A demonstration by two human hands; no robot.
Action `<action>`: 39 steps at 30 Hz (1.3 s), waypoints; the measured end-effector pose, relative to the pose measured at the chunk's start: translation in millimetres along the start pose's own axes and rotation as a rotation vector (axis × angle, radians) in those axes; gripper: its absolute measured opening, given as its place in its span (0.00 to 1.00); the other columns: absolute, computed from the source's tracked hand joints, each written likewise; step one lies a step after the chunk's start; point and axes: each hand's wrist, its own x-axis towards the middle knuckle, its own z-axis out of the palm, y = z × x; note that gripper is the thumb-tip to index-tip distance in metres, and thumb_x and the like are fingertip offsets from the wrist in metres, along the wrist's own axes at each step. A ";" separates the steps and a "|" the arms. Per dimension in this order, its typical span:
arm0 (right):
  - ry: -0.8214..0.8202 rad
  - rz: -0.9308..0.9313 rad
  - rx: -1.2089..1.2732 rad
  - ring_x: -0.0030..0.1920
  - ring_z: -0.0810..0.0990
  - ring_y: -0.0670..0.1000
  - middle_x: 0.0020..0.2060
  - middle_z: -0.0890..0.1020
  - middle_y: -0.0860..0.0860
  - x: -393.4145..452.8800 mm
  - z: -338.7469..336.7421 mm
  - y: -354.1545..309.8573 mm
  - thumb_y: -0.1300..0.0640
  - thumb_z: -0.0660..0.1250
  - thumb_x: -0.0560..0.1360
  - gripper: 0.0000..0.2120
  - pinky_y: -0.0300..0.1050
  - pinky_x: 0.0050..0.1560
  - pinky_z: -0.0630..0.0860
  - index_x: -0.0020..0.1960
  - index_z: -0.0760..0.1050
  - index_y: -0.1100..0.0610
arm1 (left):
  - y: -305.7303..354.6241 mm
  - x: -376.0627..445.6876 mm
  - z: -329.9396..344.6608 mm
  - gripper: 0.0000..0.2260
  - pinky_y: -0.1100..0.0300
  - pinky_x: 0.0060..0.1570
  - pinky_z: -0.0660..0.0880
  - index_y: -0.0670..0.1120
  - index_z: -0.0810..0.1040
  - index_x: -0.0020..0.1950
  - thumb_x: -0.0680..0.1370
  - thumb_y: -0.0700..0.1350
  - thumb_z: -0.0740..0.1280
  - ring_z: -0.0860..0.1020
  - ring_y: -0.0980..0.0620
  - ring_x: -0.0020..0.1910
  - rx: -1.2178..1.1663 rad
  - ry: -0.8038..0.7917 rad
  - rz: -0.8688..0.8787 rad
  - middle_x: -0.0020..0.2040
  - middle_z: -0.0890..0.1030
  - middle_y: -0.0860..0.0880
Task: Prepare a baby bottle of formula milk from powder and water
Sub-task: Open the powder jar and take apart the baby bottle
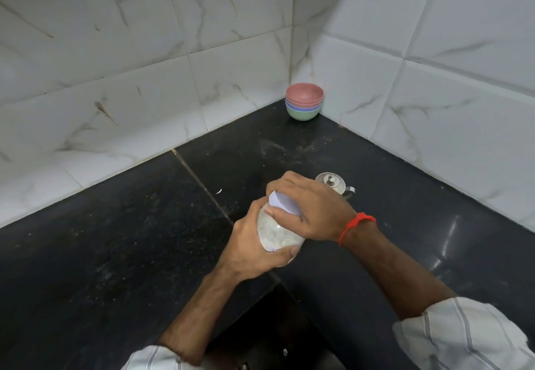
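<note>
A clear baby bottle (276, 232) with cloudy white contents is held above the black counter, tilted with its top towards the far left. My left hand (249, 246) grips the bottle's body from below and the left. My right hand (312, 210) is curled over its pale purple cap (285, 203) from above and the right. A red thread circles my right wrist. The bottle's base is hidden by my left fingers.
A small steel pot with a knobbed lid (333, 183) stands on the black counter (144, 239) just behind my right hand. Stacked pink, blue and green bowls (304, 105) sit in the tiled corner. The counter has a notched edge near me.
</note>
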 end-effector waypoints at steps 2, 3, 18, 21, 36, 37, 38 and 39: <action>-0.121 -0.047 0.136 0.58 0.77 0.48 0.58 0.75 0.46 -0.2 -12.9 3.3 0.41 0.63 0.80 0.18 0.52 0.59 0.77 0.66 0.75 0.47 | 3.8 -0.2 0.9 0.41 0.67 0.49 0.79 0.58 0.66 0.70 0.60 0.60 0.79 0.81 0.63 0.57 -0.026 0.006 0.014 0.59 0.80 0.60; -0.155 -0.051 0.199 0.62 0.75 0.49 0.61 0.74 0.46 -0.2 -18.6 3.7 0.43 0.65 0.80 0.18 0.52 0.63 0.75 0.68 0.74 0.47 | 6.2 0.0 0.8 0.42 0.69 0.49 0.78 0.58 0.66 0.70 0.60 0.60 0.79 0.80 0.64 0.58 -0.028 0.018 0.023 0.60 0.79 0.61; 0.085 0.258 0.620 0.65 0.76 0.49 0.69 0.75 0.47 -39.6 -42.1 20.9 0.49 0.77 0.74 0.28 0.39 0.54 0.76 0.69 0.67 0.45 | -18.0 -12.7 -13.4 0.42 0.50 0.67 0.71 0.67 0.63 0.69 0.60 0.66 0.79 0.68 0.61 0.67 0.097 0.168 -0.007 0.66 0.70 0.65; 0.141 0.421 0.718 0.63 0.79 0.54 0.65 0.79 0.49 -59.9 -6.8 38.8 0.41 0.81 0.67 0.34 0.58 0.60 0.81 0.64 0.65 0.44 | -34.5 -16.5 -17.1 0.44 0.52 0.66 0.69 0.68 0.61 0.69 0.57 0.66 0.78 0.66 0.57 0.66 0.055 0.255 -0.121 0.66 0.69 0.60; 0.132 0.722 0.445 0.70 0.69 0.47 0.74 0.69 0.46 -87.7 114.6 63.3 0.53 0.79 0.72 0.41 0.48 0.74 0.68 0.78 0.60 0.49 | -105.1 -2.7 -0.7 0.44 0.47 0.68 0.74 0.64 0.60 0.67 0.61 0.54 0.85 0.74 0.52 0.66 0.027 0.231 -0.319 0.65 0.74 0.57; 0.103 0.730 0.428 0.73 0.68 0.49 0.75 0.68 0.46 -88.3 118.2 65.5 0.52 0.79 0.72 0.42 0.51 0.76 0.67 0.78 0.59 0.47 | -107.0 -2.3 -0.3 0.44 0.48 0.68 0.74 0.63 0.60 0.67 0.61 0.52 0.85 0.75 0.53 0.65 0.021 0.231 -0.321 0.66 0.75 0.57; 0.073 0.742 0.398 0.75 0.66 0.50 0.76 0.67 0.46 -89.5 121.5 68.1 0.50 0.79 0.72 0.42 0.54 0.78 0.65 0.79 0.59 0.46 | -109.6 -2.2 -0.1 0.44 0.50 0.68 0.74 0.61 0.61 0.68 0.62 0.51 0.85 0.75 0.53 0.65 0.016 0.232 -0.324 0.66 0.75 0.57; 0.052 0.749 0.361 0.77 0.63 0.52 0.77 0.66 0.47 -91.3 124.6 70.9 0.49 0.78 0.72 0.42 0.56 0.79 0.62 0.79 0.59 0.46 | -111.4 -2.7 -0.3 0.44 0.51 0.68 0.73 0.60 0.61 0.69 0.62 0.50 0.85 0.74 0.54 0.65 0.014 0.231 -0.326 0.66 0.75 0.56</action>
